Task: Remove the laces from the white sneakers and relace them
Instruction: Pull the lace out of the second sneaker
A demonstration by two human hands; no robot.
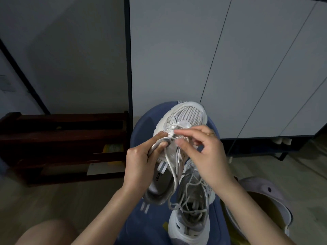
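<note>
White mesh-toe sneaker (184,119) sits centre frame, toe pointing far, heel near, on a blue stool (141,124). Only one view, head cam, looking down.

Left hand (139,161): fingers curled round the sneaker's left collar edge near the tongue, thumb on top, gripping it. Insole with printed lettering visible just below that hand.

Right hand (205,152): thumb and index finger pinching lace (174,174) at the eyelets over the tongue, other fingers loosely curled. Ring on one finger.

Lace is only threaded at the far eyelets near the toe; the rest hangs loose in strands running near, down over the shoe opening.

Second sneaker (191,209) lies just beside the first, on its near-right side, touching it, toe pointing near. Its own lace (187,204) is a loose tangle across the opening.

Surroundings: dark wooden rack (62,138) on the left with something yellow inside, white cabinet doors (212,59) far behind, wood-look floor (79,200). Grey-purple clog (261,191) near right, over a yellow item, can't tell what that is. Bare knee (46,232) at near-left corner.
</note>
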